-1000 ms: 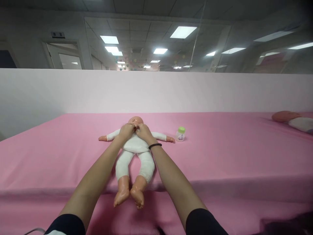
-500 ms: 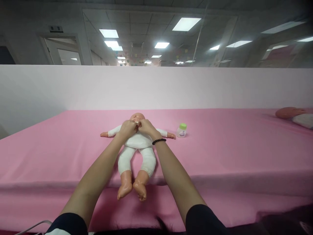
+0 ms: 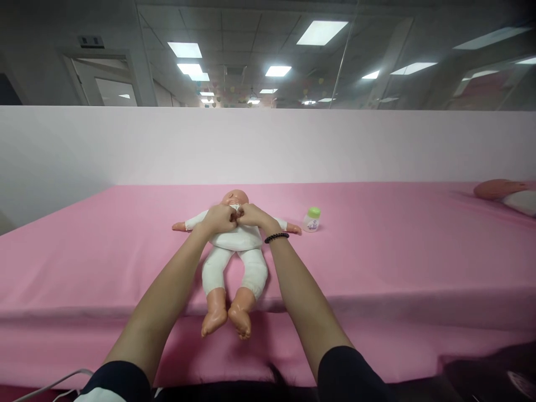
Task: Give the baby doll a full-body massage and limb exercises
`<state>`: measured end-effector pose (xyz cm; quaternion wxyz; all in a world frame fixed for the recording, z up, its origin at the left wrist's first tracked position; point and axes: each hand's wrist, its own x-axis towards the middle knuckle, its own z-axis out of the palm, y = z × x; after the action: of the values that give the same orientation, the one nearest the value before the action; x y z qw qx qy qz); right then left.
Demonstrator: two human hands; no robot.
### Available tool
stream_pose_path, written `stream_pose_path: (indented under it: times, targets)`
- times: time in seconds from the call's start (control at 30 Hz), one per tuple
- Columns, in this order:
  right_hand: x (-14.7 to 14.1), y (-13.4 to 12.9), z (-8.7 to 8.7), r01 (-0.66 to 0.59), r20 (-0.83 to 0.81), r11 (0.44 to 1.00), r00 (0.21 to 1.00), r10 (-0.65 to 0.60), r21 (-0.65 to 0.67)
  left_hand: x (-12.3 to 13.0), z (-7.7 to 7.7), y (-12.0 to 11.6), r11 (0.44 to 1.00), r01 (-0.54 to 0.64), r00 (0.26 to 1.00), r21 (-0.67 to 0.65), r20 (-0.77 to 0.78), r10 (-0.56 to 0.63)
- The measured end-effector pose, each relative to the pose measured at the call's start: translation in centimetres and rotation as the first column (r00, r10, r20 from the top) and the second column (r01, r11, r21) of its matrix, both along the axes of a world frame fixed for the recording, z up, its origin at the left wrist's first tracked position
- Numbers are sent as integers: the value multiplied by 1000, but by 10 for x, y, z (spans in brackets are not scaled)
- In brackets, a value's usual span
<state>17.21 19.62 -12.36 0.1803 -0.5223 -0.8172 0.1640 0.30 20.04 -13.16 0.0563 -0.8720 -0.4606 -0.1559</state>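
Note:
On its back on the pink mat (image 3: 377,245) lies a baby doll (image 3: 237,241) in a white cloth body, arms spread wide, bare feet towards me. My left hand (image 3: 220,218) and my right hand (image 3: 253,215) meet at the doll's upper chest, just below its chin. Both have curled fingers, knuckles facing each other and close together. What the fingertips pinch, if anything, is hidden. A dark beaded bracelet (image 3: 277,238) circles my right wrist. Beside the doll's hand on the right stands a small clear jar with a green lid (image 3: 312,220).
Another doll (image 3: 498,191) lies at the far right edge of the mat. Behind the mat rises a low white wall (image 3: 268,145) with glass above it. A pale cable (image 3: 54,384) runs along the lower left.
Both hands have shifted slightly down from the doll's chin towards its chest. The view has tilted down a little. The doll and jar stay in place.

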Motion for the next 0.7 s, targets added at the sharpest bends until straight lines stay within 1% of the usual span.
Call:
stream_pose_path:
  times: [0.07,0.13,0.27,0.37,0.47,0.53,0.6,0.7]
  targets:
    - [0,1,-1,8,31,999,999,-6,-44,-1,0,0,995,-13,999,-100,31,16]
    - [-1,4,-5,7,69,999,998,-5,-37,-2,-2,1,985,-29,998,-167,46,37]
    - [-4,8,-9,-18,99,1000,995,18,-6,-2,-4,3,976,-44,997,-214,59,57]
    - [-1,4,-2,-61,109,998,992,63,-22,-4,3,0,977,-46,996,-206,64,61]
    - [3,-3,9,-124,76,990,989,130,-73,-10,13,-5,976,-4,994,-216,104,27]
    - [5,-7,14,-164,57,980,984,171,-116,-14,18,-6,962,54,989,-269,146,-15]
    - [6,-7,15,-169,66,974,981,181,-148,-16,18,-4,932,106,985,-345,166,-51]
    - [5,-4,10,-136,81,979,985,150,-155,-16,13,2,894,134,985,-428,159,-72]
